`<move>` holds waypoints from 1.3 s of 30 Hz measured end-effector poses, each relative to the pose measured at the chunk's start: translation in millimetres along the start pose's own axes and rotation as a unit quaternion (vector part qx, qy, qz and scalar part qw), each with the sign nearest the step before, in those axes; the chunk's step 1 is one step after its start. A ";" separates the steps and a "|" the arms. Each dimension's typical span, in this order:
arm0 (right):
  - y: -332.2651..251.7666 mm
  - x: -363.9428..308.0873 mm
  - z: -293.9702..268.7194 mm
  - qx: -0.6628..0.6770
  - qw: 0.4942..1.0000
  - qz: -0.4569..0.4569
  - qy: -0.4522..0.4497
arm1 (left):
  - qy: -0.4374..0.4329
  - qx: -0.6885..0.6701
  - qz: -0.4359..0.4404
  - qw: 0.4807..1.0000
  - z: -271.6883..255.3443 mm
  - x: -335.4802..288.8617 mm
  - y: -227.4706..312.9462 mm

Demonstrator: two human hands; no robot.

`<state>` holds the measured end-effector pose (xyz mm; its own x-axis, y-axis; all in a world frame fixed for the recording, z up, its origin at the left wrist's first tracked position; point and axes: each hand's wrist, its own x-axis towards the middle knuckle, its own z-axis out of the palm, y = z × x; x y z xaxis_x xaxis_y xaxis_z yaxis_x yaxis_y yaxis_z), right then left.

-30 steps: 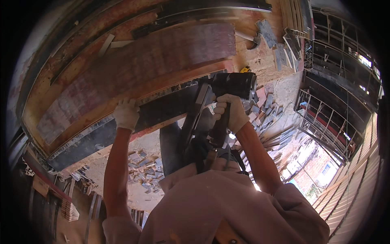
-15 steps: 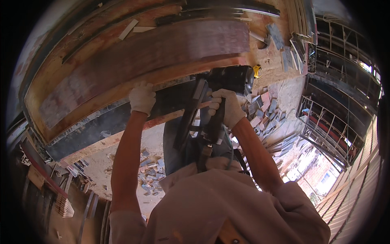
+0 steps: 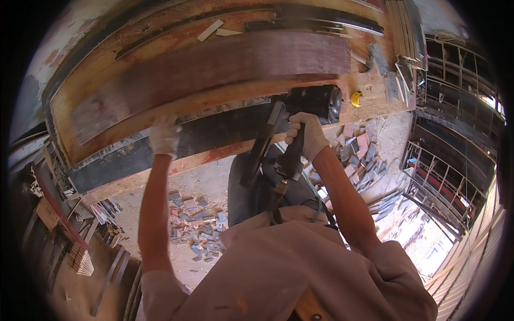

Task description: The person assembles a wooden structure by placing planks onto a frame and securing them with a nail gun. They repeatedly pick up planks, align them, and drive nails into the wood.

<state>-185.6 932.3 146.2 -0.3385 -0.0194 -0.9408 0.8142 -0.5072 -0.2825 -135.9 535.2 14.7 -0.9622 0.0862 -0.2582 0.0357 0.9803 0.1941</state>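
Note:
My right hand (image 3: 312, 138), in a white glove, is wrapped round the handle of a black nail gun (image 3: 316, 103). The gun's body lies over the near edge of the workbench, and its long magazine slants down toward me. My left hand (image 3: 163, 138), also gloved, is at the far edge of a long dark board (image 3: 214, 135). Motion smears its fingers, so I cannot tell whether they grip the board. Beyond the board lies a wide reddish-brown plank (image 3: 214, 67).
A yellow tape measure (image 3: 356, 98) sits right of the nail gun. Dark strips (image 3: 326, 18) and short light offcuts (image 3: 210, 30) lie at the bench's far side. Wood scraps (image 3: 201, 224) litter the floor below, and a stack of thin battens (image 3: 400, 29) stands far right.
My left hand has slid leftward along the board and is now blurred. The nail gun stays in my right hand. The whole view has shifted, with the bench appearing farther right.

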 end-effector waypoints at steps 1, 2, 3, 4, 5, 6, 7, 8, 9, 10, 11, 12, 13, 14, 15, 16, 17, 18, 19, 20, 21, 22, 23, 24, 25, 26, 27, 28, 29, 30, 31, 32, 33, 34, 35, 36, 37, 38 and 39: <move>1.2 -1.4 -0.3 -0.002 1.000 -0.001 0.001 | 0.030 0.022 0.002 0.999 1.7 -12.6 -25.7; 3.2 -0.6 -0.1 0.003 1.000 0.008 -0.013 | 0.044 0.008 -0.004 0.999 6.8 -20.4 -41.0; 6.2 -2.7 1.1 0.005 1.000 0.002 -0.022 | 0.057 -0.006 -0.010 0.998 13.9 -25.1 -53.4; 9.1 -6.3 2.9 0.008 1.000 -0.003 -0.029 | 0.068 -0.022 -0.015 0.997 14.1 -25.4 -56.6; 11.8 -9.6 5.6 0.010 0.999 -0.008 -0.036 | 0.061 -0.020 -0.022 0.998 14.7 -25.1 -59.3; 15.3 -11.8 9.7 0.007 0.999 0.010 -0.051 | 0.053 -0.018 -0.029 0.998 15.9 -24.6 -61.3; 18.5 -13.3 13.7 0.006 0.998 0.024 -0.064 | 0.046 -0.017 -0.032 0.998 14.7 -21.1 -59.3; 21.6 -13.6 19.5 0.005 0.996 0.038 -0.076 | 0.029 -0.028 -0.051 0.998 11.5 -20.0 -56.5; 25.8 -12.9 29.3 0.006 0.995 0.054 -0.084 | 0.031 -0.017 -0.054 0.998 9.4 -19.2 -58.3; 33.3 -13.9 40.3 0.008 0.994 0.070 -0.087 | 0.031 -0.008 -0.056 0.998 11.4 -20.5 -59.9; 42.1 -15.2 50.1 0.010 0.992 0.085 -0.089 | 0.031 -0.001 -0.057 0.998 12.7 -22.7 -60.3; 52.2 -10.7 57.8 -0.001 0.995 0.072 -0.070 | 0.027 -0.004 -0.053 0.998 14.4 -24.5 -60.6; 55.4 -9.2 61.6 -0.008 0.996 0.074 -0.056 | 0.029 -0.005 -0.052 0.998 12.8 -21.5 -61.3; 59.5 -8.5 65.4 -0.013 0.996 0.076 -0.041 | 0.030 -0.005 -0.050 0.998 11.0 -20.0 -62.2; 64.6 -8.3 69.4 -0.018 0.996 0.079 -0.027 | 0.025 -0.014 -0.054 0.998 9.3 -19.9 -63.0; 67.7 -13.2 67.2 -0.015 0.997 0.064 -0.039 | 0.019 -0.025 -0.055 0.998 8.3 -20.8 -61.2; 71.0 -13.8 70.0 -0.002 0.997 0.061 -0.037 | 0.013 -0.036 -0.055 0.998 7.2 -21.8 -60.0; 75.1 -14.0 74.9 0.011 0.998 0.059 -0.034 | 0.014 -0.032 -0.052 0.998 5.9 -23.2 -59.9; 78.0 -15.0 79.8 0.025 0.998 0.052 -0.032 | 0.019 -0.029 -0.047 0.998 5.2 -20.6 -59.1; 84.8 -17.8 80.8 0.021 0.996 0.049 -0.067 | 0.021 -0.025 -0.043 0.999 2.7 -20.9 -57.4; 92.7 -17.9 87.4 0.021 0.995 0.051 -0.077 | 0.013 -0.029 -0.048 0.998 0.5 -19.8 -56.3; 102.1 -19.5 95.9 0.024 0.995 0.051 -0.085 | 0.002 -0.034 -0.049 0.998 -4.8 -16.6 -52.8; 111.1 -21.7 104.9 0.024 0.994 0.051 -0.092 | -0.007 -0.041 -0.051 0.998 -6.6 -16.2 -50.8; 123.6 -20.5 117.2 0.014 0.995 0.055 -0.079 | -0.009 -0.039 -0.041 0.998 -6.3 -18.0 -50.4; 134.3 -15.8 132.4 0.001 0.996 0.056 -0.067 | -0.006 -0.040 -0.032 0.999 -5.2 -17.3 -49.9; 142.1 -13.1 142.9 -0.013 0.997 0.058 -0.055 | -0.003 -0.040 -0.022 0.999 -4.6 -16.4 -50.1; 147.2 -13.6 147.9 -0.024 0.998 0.032 -0.042 | -0.003 -0.048 -0.015 0.999 -4.5 -14.1 -50.5; 154.7 -16.0 152.3 -0.034 0.999 0.011 -0.029 | -0.005 -0.054 -0.008 0.999 -3.0 -15.2 -53.3; 160.1 -18.1 156.7 -0.045 0.999 -0.009 -0.015 | -0.008 -0.059 -0.002 0.998 -3.4 -17.8 -56.9; 158.5 -18.1 161.6 -0.060 0.998 -0.035 -0.005 | -0.005 -0.057 0.012 0.998 -1.3 -23.1 -60.3; 156.6 -16.1 166.9 -0.050 0.998 -0.030 -0.010 | 0.005 -0.051 0.026 0.998 2.5 -23.3 -67.2; 158.6 -13.7 165.2 -0.037 0.999 -0.021 -0.011 | 0.010 -0.045 0.042 0.998 3.3 -26.3 -72.7; 160.2 -11.8 163.5 -0.025 1.000 -0.012 -0.013 | 0.023 -0.052 0.037 0.998 1.7 -33.1 -86.6; 162.5 -11.6 160.9 -0.017 0.999 -0.023 -0.014 | 0.033 -0.058 0.036 0.997 -0.2 -44.7 -106.9; 161.3 -11.2 162.2 -0.022 0.999 -0.033 -0.011 | 0.045 -0.061 0.029 0.997 -5.4 -55.4 -130.4; 163.9 -12.3 161.7 -0.025 0.999 -0.038 -0.006 | 0.043 -0.046 0.018 0.998 -14.3 -68.6 -153.5; 166.3 -12.3 161.9 -0.027 0.999 -0.045 -0.002 | 0.043 -0.031 0.009 0.999 -22.8 -79.3 -177.2; 168.9 -16.1 166.1 -0.023 0.999 -0.043 -0.004 | 0.069 -0.019 0.007 0.997 -27.2 -91.4 -206.1; 170.8 -16.1 168.5 -0.028 0.998 -0.051 -0.006 | 0.094 -0.010 0.007 0.996 -28.1 -103.9 -232.3</move>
<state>-120.5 700.7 144.7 -0.4257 0.0194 -0.9047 0.8006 -0.4580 -0.3865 -51.8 293.5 23.0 -0.9951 0.0643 -0.0747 0.0468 0.9752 0.2161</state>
